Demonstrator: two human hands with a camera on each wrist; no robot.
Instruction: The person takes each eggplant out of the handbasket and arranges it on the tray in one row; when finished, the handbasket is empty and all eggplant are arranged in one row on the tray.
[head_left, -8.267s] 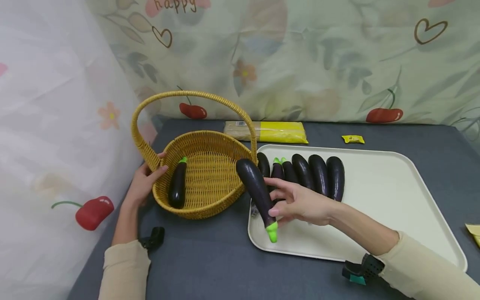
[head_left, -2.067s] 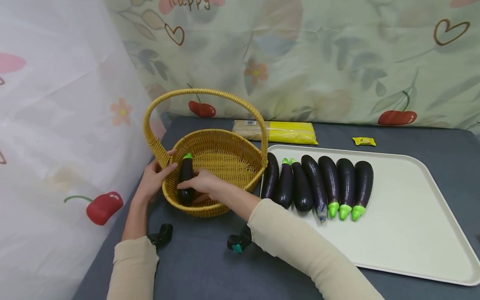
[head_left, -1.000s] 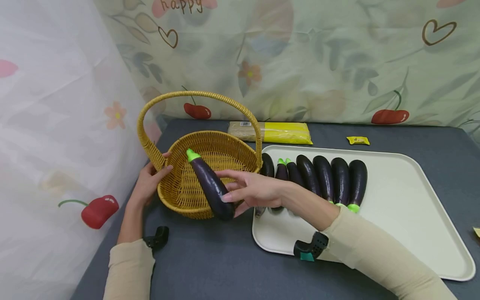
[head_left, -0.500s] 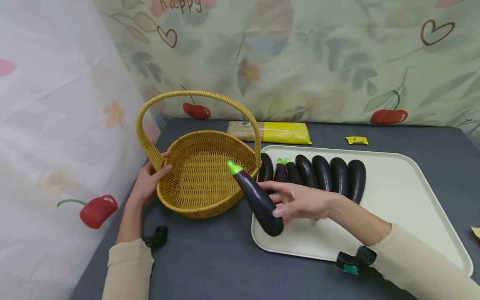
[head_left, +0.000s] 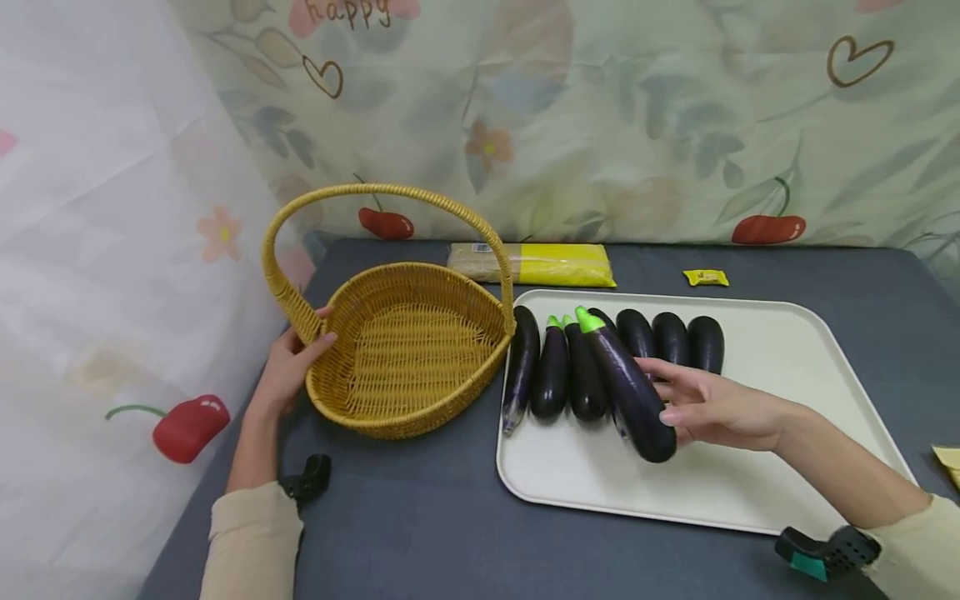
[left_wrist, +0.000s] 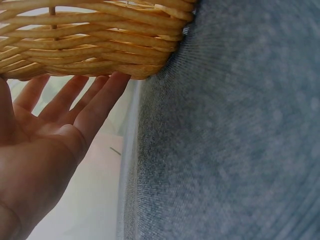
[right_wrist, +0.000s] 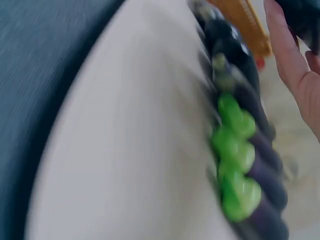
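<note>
My right hand holds an eggplant near its thick end, tilted, with its green cap pointing up and left, above the tray. Beneath and beside it, several eggplants lie side by side in a row on the tray's left half. The held eggplant hides part of that row. At the left, my left hand grips the rim of a wicker basket by the foot of its arched handle, thumb over the edge. No eggplant lies in the basket. In the left wrist view, fingers touch its woven wall.
A yellow and clear packet lies behind the basket and tray. Farther right is a small yellow wrapped piece. Another yellowish packet shows at the right edge. Patterned cloth hangs behind the dark table.
My right hand has lifted the eggplant out of the basket and carried it right, over the tray. The eggplant held earliest now lies in the row. The left hand stays on the basket.
</note>
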